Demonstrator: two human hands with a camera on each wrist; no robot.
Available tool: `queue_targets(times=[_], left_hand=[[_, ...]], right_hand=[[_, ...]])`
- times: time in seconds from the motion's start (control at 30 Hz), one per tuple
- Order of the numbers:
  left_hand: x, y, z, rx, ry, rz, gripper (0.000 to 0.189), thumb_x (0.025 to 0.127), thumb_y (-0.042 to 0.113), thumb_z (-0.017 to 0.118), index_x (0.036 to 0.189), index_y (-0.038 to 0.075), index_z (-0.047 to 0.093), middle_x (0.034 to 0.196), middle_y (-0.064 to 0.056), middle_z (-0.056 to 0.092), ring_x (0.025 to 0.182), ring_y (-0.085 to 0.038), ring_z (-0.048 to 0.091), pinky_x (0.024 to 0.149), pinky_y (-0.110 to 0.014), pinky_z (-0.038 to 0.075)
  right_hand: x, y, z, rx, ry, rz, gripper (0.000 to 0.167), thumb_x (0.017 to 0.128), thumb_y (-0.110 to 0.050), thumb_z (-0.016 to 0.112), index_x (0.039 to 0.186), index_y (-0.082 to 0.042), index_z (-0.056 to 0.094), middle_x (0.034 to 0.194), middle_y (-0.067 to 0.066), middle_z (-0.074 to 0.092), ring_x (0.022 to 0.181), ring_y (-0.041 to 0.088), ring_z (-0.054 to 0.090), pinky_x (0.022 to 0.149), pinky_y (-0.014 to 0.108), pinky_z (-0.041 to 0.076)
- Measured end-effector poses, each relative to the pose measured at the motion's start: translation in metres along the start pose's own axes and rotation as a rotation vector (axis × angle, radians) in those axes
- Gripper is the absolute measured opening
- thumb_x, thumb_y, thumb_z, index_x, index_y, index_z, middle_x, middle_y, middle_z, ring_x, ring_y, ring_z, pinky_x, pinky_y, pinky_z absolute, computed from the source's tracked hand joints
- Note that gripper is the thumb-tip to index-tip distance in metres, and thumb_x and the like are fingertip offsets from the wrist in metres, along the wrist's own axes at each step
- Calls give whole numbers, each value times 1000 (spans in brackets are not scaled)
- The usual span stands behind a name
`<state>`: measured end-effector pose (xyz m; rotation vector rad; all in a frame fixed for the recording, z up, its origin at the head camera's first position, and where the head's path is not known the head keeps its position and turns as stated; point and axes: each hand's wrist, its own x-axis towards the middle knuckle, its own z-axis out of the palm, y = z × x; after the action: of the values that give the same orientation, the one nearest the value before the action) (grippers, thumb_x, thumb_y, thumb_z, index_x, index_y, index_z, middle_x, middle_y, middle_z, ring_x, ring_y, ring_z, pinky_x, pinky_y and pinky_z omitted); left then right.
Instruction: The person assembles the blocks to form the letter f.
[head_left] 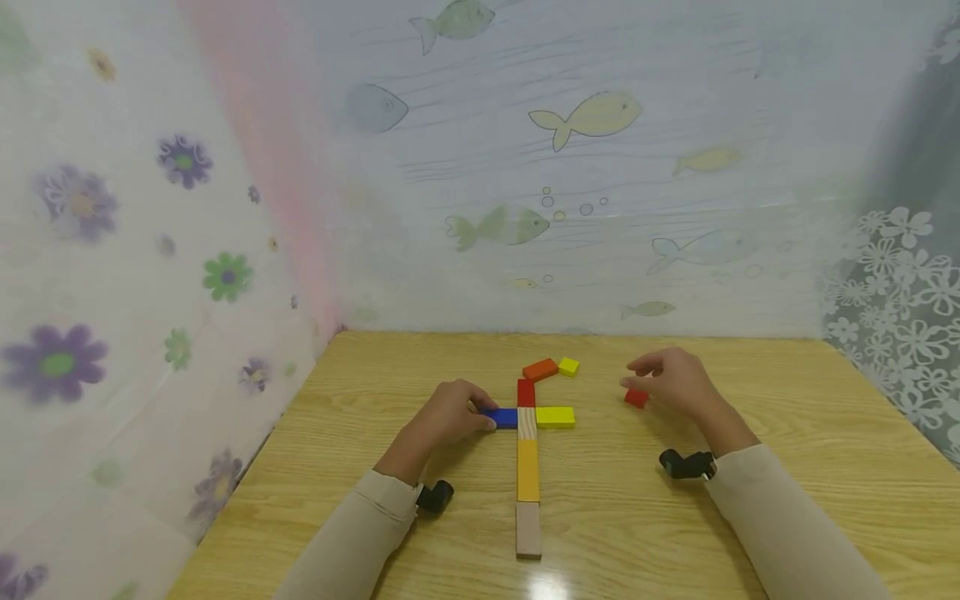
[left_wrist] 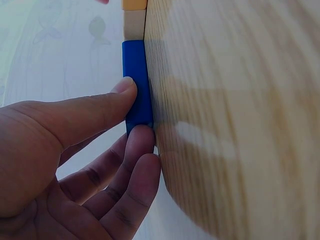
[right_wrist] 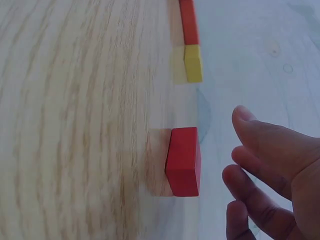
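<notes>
My left hand (head_left: 452, 412) pinches a blue block (left_wrist: 137, 85) between thumb and fingers, its far end against a pale wood-grain block (head_left: 527, 423). That block belongs to a straight row with a dark red block (head_left: 527, 392) above, an orange-yellow block (head_left: 528, 469) below, and a light brown block (head_left: 528, 530) at the near end. A yellow block (head_left: 555, 417) extends from the row's right side. My right hand (head_left: 671, 383) hovers at a small red block (right_wrist: 183, 162), fingers loosely bent with a gap to the block in the right wrist view.
Beyond the row's far end lie an orange-red block (head_left: 541, 370) and a small yellow block (head_left: 569, 367), set at an angle. The wooden table (head_left: 360, 375) meets a fish-patterned curtain (head_left: 487, 275) at the back. A flowered curtain (head_left: 135, 275) hangs on the left.
</notes>
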<state>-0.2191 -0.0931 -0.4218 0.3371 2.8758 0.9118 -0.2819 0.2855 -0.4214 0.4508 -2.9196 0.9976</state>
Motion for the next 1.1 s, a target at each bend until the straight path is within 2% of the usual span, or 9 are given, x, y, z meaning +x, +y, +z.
queue_targets(times=[0.37,0.8,1.1], left_hand=[[-1,1,0,10,-4,2,24,91,21,81,115,18,80,104,1,73,91,-15,66,77,-32,57],[-3,-2,0,-12,1,-12,24,91,20,82,115,16,80,103,1,72,90,-15,65,75,-32,56],[-1,-2,0,-14,1,-5,23,92,21,81,115,18,80,104,2,72,92,-15,65,77,-32,56]], right_hand=[[-11,12,-3,19,-46,6,51,93,-42,77,132,-10,72,123,14,72,114,37,65,91,53,55],[-15,15,4,33,-100,-23,59,85,-28,86,137,-5,67,108,6,72,103,29,69,80,41,58],[-18,11,3,16,-109,-14,58,86,-30,85,134,-2,69,113,13,72,102,30,68,78,39,57]])
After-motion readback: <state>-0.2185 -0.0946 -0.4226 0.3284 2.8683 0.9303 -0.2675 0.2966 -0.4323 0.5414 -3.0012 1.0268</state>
